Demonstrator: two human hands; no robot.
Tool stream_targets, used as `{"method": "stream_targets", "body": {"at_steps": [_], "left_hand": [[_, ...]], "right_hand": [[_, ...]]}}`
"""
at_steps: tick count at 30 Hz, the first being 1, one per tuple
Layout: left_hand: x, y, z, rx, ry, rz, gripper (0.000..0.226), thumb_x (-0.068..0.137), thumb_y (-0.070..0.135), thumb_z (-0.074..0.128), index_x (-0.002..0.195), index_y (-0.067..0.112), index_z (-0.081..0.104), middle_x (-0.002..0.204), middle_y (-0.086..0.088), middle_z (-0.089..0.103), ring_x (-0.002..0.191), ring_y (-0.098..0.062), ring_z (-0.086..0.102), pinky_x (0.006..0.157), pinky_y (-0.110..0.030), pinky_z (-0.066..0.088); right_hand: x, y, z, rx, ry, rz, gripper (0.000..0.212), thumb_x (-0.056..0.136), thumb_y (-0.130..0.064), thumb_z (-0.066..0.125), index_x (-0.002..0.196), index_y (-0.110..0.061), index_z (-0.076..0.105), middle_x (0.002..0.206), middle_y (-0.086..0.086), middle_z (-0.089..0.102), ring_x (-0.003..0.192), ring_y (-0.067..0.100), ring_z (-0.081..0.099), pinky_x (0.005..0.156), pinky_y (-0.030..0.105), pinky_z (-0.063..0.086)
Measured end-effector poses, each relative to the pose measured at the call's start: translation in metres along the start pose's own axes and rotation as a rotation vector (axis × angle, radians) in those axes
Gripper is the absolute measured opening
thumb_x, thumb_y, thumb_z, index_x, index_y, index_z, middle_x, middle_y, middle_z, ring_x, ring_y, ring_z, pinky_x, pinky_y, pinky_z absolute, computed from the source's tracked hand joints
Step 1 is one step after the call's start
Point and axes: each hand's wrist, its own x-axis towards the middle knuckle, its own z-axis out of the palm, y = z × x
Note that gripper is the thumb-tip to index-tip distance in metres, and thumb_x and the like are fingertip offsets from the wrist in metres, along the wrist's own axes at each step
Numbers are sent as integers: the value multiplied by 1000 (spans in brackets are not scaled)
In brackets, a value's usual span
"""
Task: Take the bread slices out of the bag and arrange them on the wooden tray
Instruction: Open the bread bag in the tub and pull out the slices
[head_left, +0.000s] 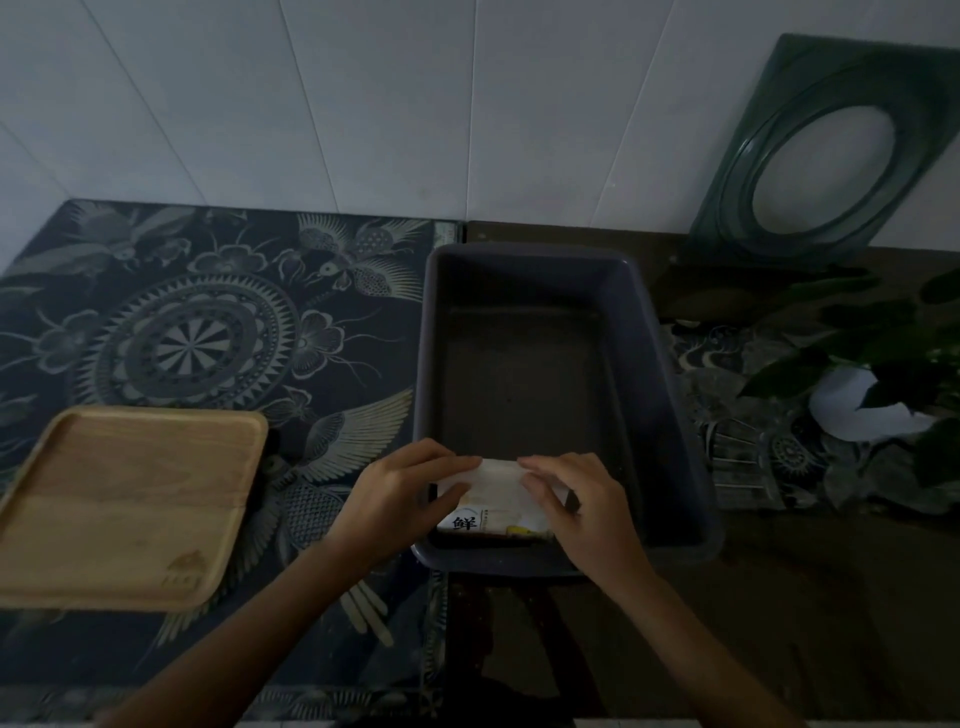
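The room is dim. A dark plastic tub (675, 415) sits on the worktop (831, 597). The bread bag (498, 501) lies inside the tub, at the near end, close to the person. It is white with a black printed sign and a bit of yellow on it.

Both hands are on the bag. The left hand (402, 499) holds the bag's left side, with the thumb on the front and the fingers curled over the top edge. The right hand (582, 506) holds the right side the same way. The fingers of the two hands almost meet at the folded white top of the bag, which shows between them. Each hand is closed on the bag, pinching its top.

The wooden tray (124, 504) lies well to the left of the hands, outside the tub, on a dark mat (208, 322) with birds and flowers. No bread lies on the tray.

A green plant (883, 332) stands on the right. A green board with a round hole (810, 156) leans on the white wall (363, 104).
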Motion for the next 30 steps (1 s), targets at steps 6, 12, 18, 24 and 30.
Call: {"method": "stream_targets", "body": {"at_steps": [6,12,18,24,30], "left_hand": [[-1,1,-2,-44,15,-18,27,94,21,69,118,11,75,106,-1,74,93,-13,71,78,-32,60],[6,1,-2,-77,31,-77,15,91,19,73,103,12,79,98,2,77,90,-10,72,78,-34,60],[22,5,-4,-144,-37,-99,13,90,25,74,97,16,80,92,7,75,84,-2,70,76,-23,58],[35,4,0,-210,-96,-288,11,87,31,75,93,25,82,86,14,74,81,2,69,70,-6,48],[41,1,0,-336,-167,-452,12,86,33,75,92,26,83,87,12,77,84,1,71,76,-21,57]], "right_hand": [[-2,-3,-5,11,-19,-26,28,92,-35,74,118,-24,74,111,-15,71,108,5,59,89,16,48],[3,-2,-8,-39,-28,-41,19,91,-20,76,109,-17,78,98,-8,73,96,7,62,78,22,54],[14,-5,-11,30,-90,-4,13,92,-27,73,99,-18,79,92,-15,70,92,5,63,77,25,54],[15,-4,-11,-60,-44,-31,20,92,-32,73,109,-22,75,103,-15,66,101,5,57,85,24,49],[11,-10,-5,-203,57,-204,25,89,-36,72,113,-29,74,126,-2,58,118,20,53,95,34,49]]}}
